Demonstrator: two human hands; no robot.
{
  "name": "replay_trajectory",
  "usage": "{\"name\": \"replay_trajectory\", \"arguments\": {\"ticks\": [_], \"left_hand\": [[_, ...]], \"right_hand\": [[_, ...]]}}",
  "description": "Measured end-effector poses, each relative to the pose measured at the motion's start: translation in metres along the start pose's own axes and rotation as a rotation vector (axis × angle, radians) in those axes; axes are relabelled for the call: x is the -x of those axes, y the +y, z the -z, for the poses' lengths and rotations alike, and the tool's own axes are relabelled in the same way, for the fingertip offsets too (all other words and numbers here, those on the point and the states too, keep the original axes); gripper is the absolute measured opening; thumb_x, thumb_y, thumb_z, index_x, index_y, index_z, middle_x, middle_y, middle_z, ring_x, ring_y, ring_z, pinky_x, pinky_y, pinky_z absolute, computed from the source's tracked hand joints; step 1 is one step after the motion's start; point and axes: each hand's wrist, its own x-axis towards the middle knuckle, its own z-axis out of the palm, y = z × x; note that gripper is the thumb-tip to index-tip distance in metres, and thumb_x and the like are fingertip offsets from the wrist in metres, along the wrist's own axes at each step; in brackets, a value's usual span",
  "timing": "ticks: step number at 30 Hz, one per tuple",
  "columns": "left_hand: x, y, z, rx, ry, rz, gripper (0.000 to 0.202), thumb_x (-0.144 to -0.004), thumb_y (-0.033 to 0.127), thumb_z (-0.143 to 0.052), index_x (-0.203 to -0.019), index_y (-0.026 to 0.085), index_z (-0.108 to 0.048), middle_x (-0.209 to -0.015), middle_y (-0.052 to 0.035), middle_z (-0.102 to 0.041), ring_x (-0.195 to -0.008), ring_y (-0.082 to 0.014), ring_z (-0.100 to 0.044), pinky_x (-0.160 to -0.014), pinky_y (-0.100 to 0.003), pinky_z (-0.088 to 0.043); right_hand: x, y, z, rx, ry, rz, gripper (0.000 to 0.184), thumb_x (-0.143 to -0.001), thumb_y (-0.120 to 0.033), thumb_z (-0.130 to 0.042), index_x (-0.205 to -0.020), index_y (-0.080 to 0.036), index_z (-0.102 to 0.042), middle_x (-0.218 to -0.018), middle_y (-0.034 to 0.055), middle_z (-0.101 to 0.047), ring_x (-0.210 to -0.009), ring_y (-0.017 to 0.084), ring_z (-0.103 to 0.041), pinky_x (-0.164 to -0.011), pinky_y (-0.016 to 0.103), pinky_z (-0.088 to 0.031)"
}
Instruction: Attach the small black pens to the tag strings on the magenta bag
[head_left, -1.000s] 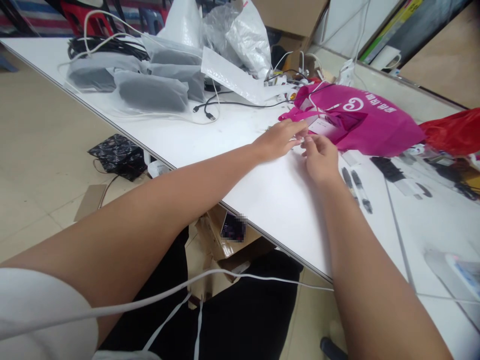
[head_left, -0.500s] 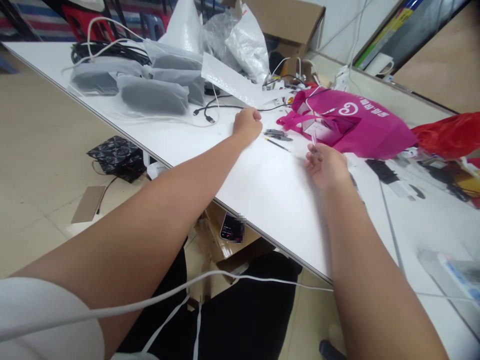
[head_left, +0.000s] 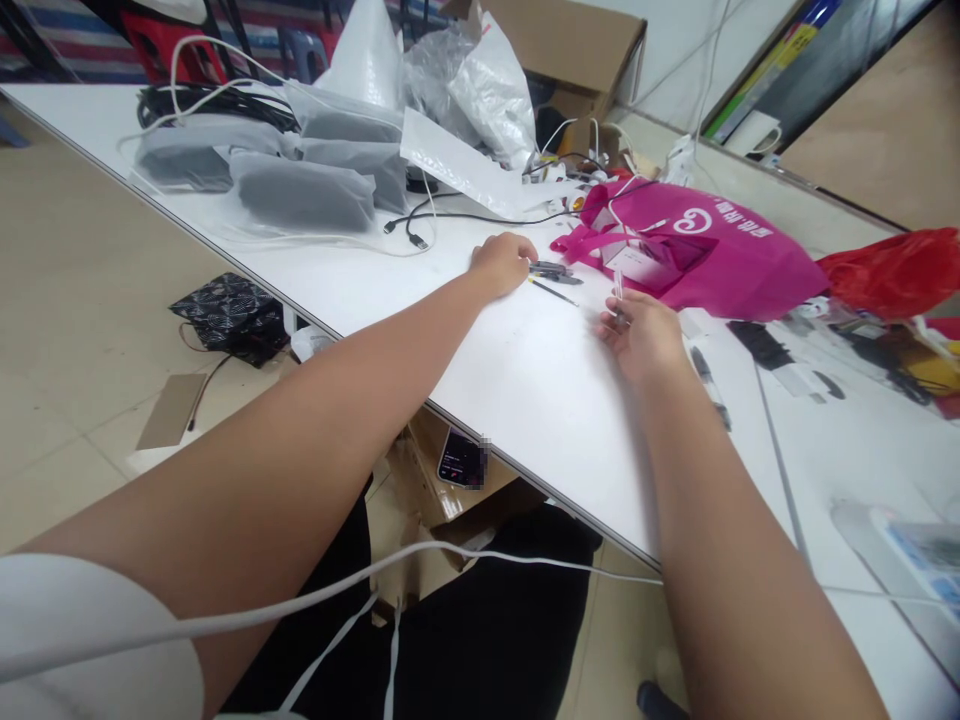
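My left hand (head_left: 501, 262) rests on the white table (head_left: 540, 380) with its fingers curled, their tips at a small pile of dark pen parts (head_left: 551, 270). A thin dark refill (head_left: 553, 291) lies just right of it. My right hand (head_left: 641, 335) is closed in a pinch round a thin clear pen tube (head_left: 618, 290) held upright. A magenta bag (head_left: 697, 250) lies just beyond both hands.
Grey wrapped packages (head_left: 300, 190), black cables (head_left: 442, 215) and plastic bags (head_left: 480, 80) crowd the far left of the table. A red bag (head_left: 892, 270) and scattered pen parts (head_left: 780, 350) lie to the right. A cardboard box (head_left: 450, 480) sits under the table edge.
My left hand went from beside my right hand out to the left, then came back to the dark pen parts. My right hand lifted the clear tube upright.
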Motion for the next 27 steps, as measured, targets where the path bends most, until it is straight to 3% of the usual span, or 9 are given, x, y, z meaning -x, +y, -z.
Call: {"name": "replay_trajectory", "arguments": {"ticks": [4, 9, 18, 23, 27], "left_hand": [[-0.001, 0.001, -0.003, -0.017, -0.022, -0.038, 0.049, -0.103, 0.005, -0.066, -0.124, 0.031, -0.101, -0.16, -0.0062, -0.091, -0.164, -0.0337, -0.073, -0.154, -0.054, -0.047], [0.0, 0.0, -0.005, 0.017, -0.012, -0.045, 0.054, -0.102, 0.004, -0.063, -0.128, 0.03, -0.102, -0.162, -0.0073, -0.09, -0.165, -0.0348, -0.075, -0.151, -0.052, -0.051], [-0.005, 0.003, -0.005, -0.07, -0.027, -0.062, 0.029, -0.109, 0.013, -0.08, -0.122, 0.03, -0.1, -0.163, -0.0093, -0.091, -0.16, -0.0359, -0.077, -0.149, -0.052, -0.052], [-0.008, 0.004, -0.008, -0.062, -0.024, -0.077, 0.023, -0.108, 0.016, -0.086, -0.119, 0.03, -0.102, -0.154, -0.0099, -0.094, -0.156, -0.0373, -0.079, -0.148, -0.056, -0.054], [-0.008, 0.007, -0.009, -0.088, -0.024, -0.109, 0.023, -0.112, 0.017, -0.084, -0.118, 0.029, -0.102, -0.158, -0.0112, -0.092, -0.156, -0.0381, -0.079, -0.145, -0.056, -0.057]], "right_hand": [[-0.005, 0.005, 0.001, 0.007, 0.003, 0.011, 0.027, -0.105, 0.003, -0.066, -0.103, -0.024, -0.07, -0.094, -0.0005, -0.075, -0.067, 0.01, -0.066, -0.052, 0.016, -0.057], [-0.012, 0.01, 0.003, 0.006, 0.006, 0.027, 0.026, -0.101, 0.001, -0.071, -0.105, -0.024, -0.071, -0.096, -0.0003, -0.076, -0.067, 0.01, -0.067, -0.053, 0.015, -0.059], [-0.019, 0.016, 0.005, 0.066, -0.015, 0.074, 0.027, -0.093, -0.002, -0.075, -0.103, -0.026, -0.069, -0.096, -0.0008, -0.076, -0.071, 0.011, -0.069, -0.054, 0.015, -0.059], [-0.029, 0.026, -0.001, 0.098, -0.004, 0.168, 0.027, -0.097, -0.002, -0.072, -0.103, -0.027, -0.067, -0.095, -0.0022, -0.072, -0.08, 0.013, -0.075, -0.064, 0.017, -0.065], [-0.035, 0.031, -0.004, 0.132, 0.012, 0.234, 0.027, -0.1, -0.001, -0.068, -0.103, -0.027, -0.066, -0.097, -0.0024, -0.071, -0.085, 0.013, -0.075, -0.066, 0.017, -0.064]]}}
